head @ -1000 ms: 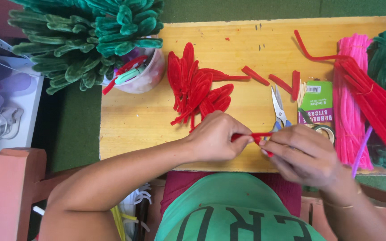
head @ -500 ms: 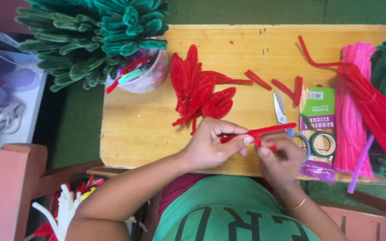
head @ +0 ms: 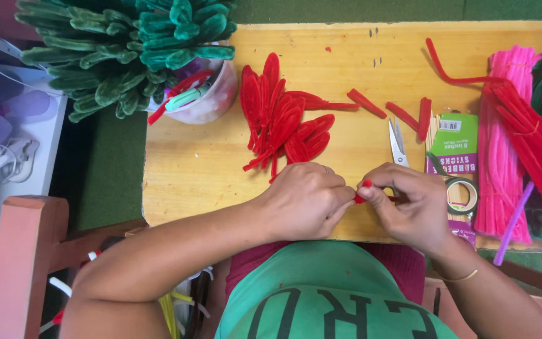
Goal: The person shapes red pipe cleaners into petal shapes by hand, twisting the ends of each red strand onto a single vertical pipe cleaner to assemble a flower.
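The left hand (head: 305, 201) sits at lower centre of the frame, knuckles up, fingers curled inward toward the right hand (head: 409, 204). Its forearm enters from the lower left and runs diagonally up to the wrist. The right hand lies just beside it at lower centre-right, wrist bent, forearm entering from the lower right corner, with a thin bracelet (head: 459, 276) at the wrist.

Both hands are closed in a pinch on a short red pipe cleaner piece (head: 364, 190), which shows only as a small red tip in the gap between the two sets of fingertips. The rest of the piece is hidden by the fingers. It sits over the near edge of the wooden board (head: 208, 163).

Surrounding items:
- A cluster of red looped petals (head: 280, 119) lies on the board at centre, just above the left hand.
- Loose red cuttings (head: 403, 113) lie at upper centre-right.
- Scissors (head: 398, 143) lie just above the right hand, partly covered by it.
- A green packet of sticks (head: 456, 141) and a roll of green tape (head: 462, 191) lie right of the right hand.
- Bundles of pink stems (head: 503, 138) and red stems (head: 534, 144) occupy the right edge.
- A cup (head: 211, 100) and green looped foliage (head: 120, 56) fill the upper left.
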